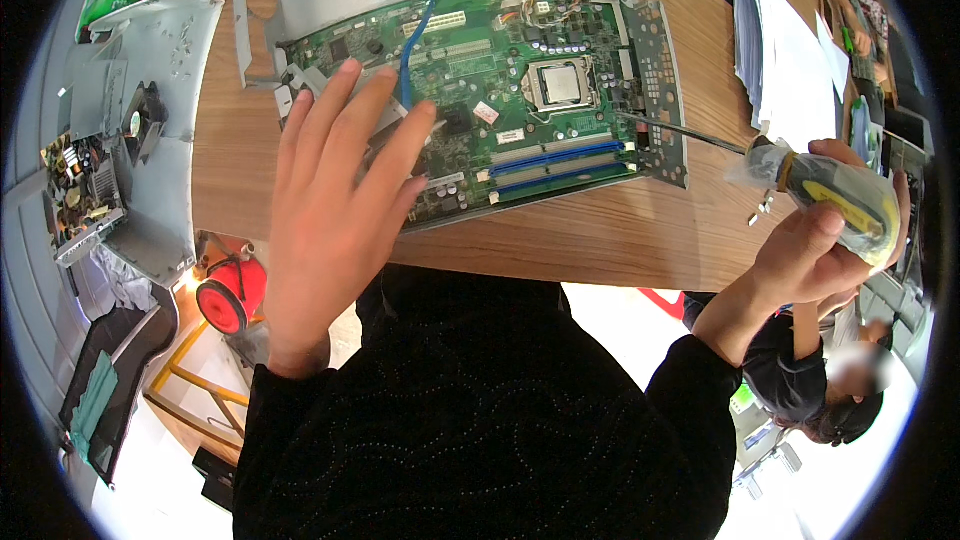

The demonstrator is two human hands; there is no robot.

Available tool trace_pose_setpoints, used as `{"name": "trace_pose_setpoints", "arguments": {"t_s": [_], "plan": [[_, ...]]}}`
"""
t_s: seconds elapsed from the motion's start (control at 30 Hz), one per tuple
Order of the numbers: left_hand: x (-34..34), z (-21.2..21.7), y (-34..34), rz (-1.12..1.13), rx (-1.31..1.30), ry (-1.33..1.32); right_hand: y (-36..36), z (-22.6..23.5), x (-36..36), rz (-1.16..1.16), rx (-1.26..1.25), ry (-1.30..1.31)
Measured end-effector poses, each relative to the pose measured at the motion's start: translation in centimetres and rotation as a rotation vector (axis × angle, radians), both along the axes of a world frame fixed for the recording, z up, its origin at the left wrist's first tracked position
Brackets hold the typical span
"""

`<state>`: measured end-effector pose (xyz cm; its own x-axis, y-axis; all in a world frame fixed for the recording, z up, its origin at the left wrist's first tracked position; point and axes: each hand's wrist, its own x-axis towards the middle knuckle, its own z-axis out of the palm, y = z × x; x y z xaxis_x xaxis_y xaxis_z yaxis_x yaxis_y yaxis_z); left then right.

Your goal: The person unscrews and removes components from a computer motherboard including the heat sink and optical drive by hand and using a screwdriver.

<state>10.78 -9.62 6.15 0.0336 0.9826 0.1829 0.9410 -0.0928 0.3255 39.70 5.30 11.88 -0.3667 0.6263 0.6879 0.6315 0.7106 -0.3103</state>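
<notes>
A green computer motherboard [540, 90] lies in its grey metal tray [662, 70] on the wooden table [620, 230]. My left hand [335, 210] is flat and spread, its fingertips resting on the board's left part near a blue cable [420, 10]. My right hand [815, 255] grips a screwdriver [850, 200] with a yellow and black handle wrapped in clear plastic. Its thin shaft points left, and the tip touches the tray's right edge near the blue memory slots [560, 155].
A grey case panel with a small fan [150, 120] and a power supply board [80, 190] lie at the left. A stack of white papers [790, 50] sits at the right. Small screws [765, 208] lie under the screwdriver. Another person [830, 390] sits at the lower right. A red wheel [232, 295] shows below the table.
</notes>
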Motion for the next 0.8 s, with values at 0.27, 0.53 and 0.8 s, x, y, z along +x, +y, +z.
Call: {"name": "trace_pose_setpoints", "arguments": {"t_s": [0.27, 0.53, 0.8], "plan": [[2.5, 0.8, -0.3, 0.075, 0.067, -0.034, -0.2, -0.8, -0.1, 0.023, -0.022, -0.012], [5.8, 0.7, 2.6, -0.168, 0.286, -0.378, 0.3, -1.3, -1.0, 0.019, 0.013, 0.161], [8.0, -1.4, 7.3, -0.095, 0.309, -0.776, 1.8, -1.9, 0.2, -0.131, -0.023, 0.19]]}}
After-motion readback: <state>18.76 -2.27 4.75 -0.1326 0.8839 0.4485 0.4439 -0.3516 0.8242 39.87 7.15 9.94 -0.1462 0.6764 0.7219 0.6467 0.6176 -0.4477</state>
